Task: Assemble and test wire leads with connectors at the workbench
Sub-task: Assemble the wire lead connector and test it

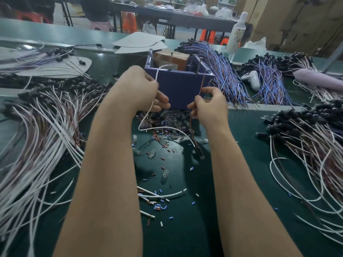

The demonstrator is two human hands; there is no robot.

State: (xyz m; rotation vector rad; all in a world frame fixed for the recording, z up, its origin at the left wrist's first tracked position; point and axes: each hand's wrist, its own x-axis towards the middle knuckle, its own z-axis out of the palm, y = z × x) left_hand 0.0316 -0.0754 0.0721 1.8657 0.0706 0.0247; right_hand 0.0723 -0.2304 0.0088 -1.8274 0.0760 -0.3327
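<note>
Risks first:
- The bare lead ends look to be going to the top of the purple test box (178, 89). If either one slips off its contact, I'd expect a false fail. I can't tell if they are touching metal.
- The black connector (199, 154) hangs low, just over the green mat (185, 229). It could snag in the loose bulbs and sleeve offcuts (167, 119) piled at the foot of the box.
- The white wire (163, 128) sags in a loop between the hands, so a tug on it would pull its end off the rim.

Pose:
- Both forearms reach far from the near edge, with the hands side by side at the near face of the box.
- The left hand (143, 88) has curled fingers pinching the white wire, which arcs up over the rim.
- The right hand (209, 106) pinches the brown wire (201, 88) between thumb and fingers. The wire runs up to the box's right near corner.
- Both wires run down to the connector, below the right hand.
- Lead bundles (46, 130) lie to the left and right.
</note>
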